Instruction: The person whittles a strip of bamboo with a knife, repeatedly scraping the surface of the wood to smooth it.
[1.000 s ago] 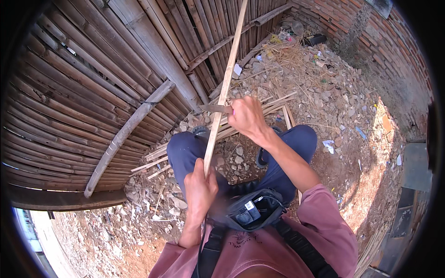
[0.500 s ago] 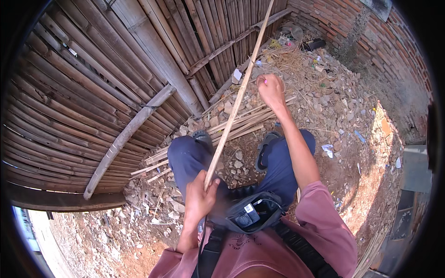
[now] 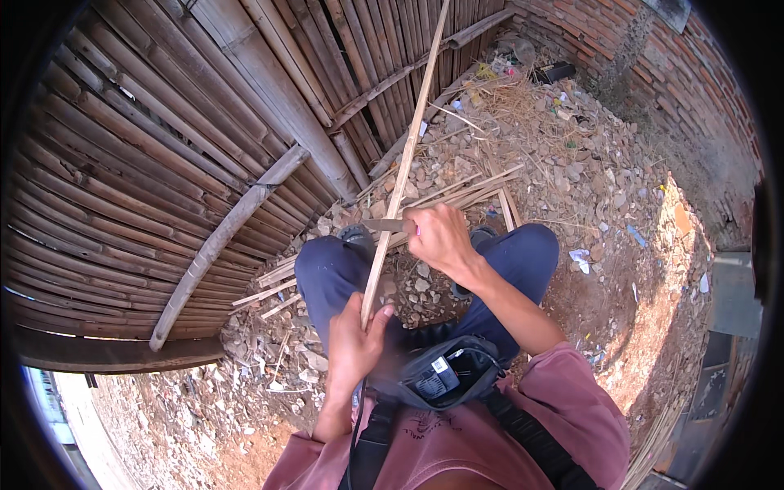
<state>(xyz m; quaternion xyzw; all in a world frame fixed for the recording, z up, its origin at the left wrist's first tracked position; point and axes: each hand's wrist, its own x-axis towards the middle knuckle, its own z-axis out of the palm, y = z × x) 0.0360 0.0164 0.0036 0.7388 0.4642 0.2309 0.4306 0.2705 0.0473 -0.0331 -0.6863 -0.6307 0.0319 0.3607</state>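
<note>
My left hand is closed around the lower end of a long, pale bamboo strip, which slants up and away from me. Its far end leaves the top of the picture. In my right hand is a knife, its handle mostly hidden by the fingers. The blade points left and lies across the strip, between my knees and some way above my left hand.
Beyond my shoes, split bamboo strips lie on stony ground. A bamboo wall rises on the left, and a brick wall stands at far right. An open black pouch sits at my waist.
My right hand has come down toward me and left, bringing the knife blade onto the strip. The strip's far end has shifted left. My left hand keeps its hold.
</note>
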